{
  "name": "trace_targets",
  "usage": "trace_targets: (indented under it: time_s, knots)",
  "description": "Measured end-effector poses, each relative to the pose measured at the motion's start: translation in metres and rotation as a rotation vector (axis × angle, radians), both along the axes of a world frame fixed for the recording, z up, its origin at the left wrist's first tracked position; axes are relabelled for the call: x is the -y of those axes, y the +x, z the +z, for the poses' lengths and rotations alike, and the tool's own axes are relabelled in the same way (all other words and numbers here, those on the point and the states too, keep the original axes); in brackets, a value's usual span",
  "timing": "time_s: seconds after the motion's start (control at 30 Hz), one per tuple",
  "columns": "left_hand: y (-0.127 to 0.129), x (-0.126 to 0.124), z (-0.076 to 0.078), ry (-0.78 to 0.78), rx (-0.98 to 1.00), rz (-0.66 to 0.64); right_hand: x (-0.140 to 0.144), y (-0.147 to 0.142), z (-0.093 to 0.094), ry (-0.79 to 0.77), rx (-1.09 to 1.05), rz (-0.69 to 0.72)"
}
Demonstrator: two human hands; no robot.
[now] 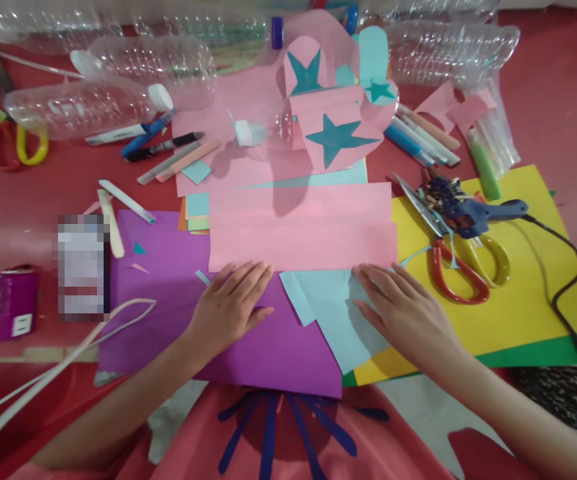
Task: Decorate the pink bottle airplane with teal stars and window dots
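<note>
A pink paper sheet (301,227) lies in front of me, with a crease running across it. My left hand (233,300) rests flat, its fingertips on the near left edge of that sheet. At the near right edge my right hand (398,300) lies with fingers stretched out, fingertips touching the pink paper. Under the right palm is a light blue paper piece (328,313), partly covered by the hand. A purple sheet (163,293) spreads beneath the left hand. Neither hand grips anything.
Scissors (456,267) and a blue glue gun (483,213) with a black cord lie on a yellow sheet (528,313) at right. Plastic bottles (88,107) line the back near a pink cutout with a teal star (338,139). Markers (418,137), a phone (82,267) and white cables flank the papers.
</note>
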State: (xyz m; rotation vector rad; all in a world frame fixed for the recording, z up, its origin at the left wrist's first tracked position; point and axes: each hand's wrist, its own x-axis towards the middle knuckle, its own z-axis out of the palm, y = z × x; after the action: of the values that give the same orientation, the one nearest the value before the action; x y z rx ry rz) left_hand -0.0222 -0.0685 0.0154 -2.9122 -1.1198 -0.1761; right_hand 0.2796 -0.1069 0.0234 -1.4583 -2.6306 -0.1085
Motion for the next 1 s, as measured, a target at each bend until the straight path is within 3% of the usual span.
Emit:
trace_targets:
  time_s: [0.43, 0.67, 0.9, 1.0]
  knots:
    - [-0.046, 0.020, 0.000, 0.012, 0.005, 0.222, 0.016, 0.031, -0.001, -0.011, 0.037, -0.127]
    - [-0.053, 0.024, -0.004, -0.011, -0.015, 0.279, 0.014, 0.036, -0.004, -0.059, -0.033, -0.164]
    - [-0.057, 0.026, -0.008, -0.056, -0.009, 0.327, 0.010, 0.042, -0.009, -0.185, -0.349, -0.248]
    - [-0.059, 0.026, -0.009, -0.084, -0.013, 0.325, 0.007, 0.044, -0.012, -0.255, -0.534, -0.366]
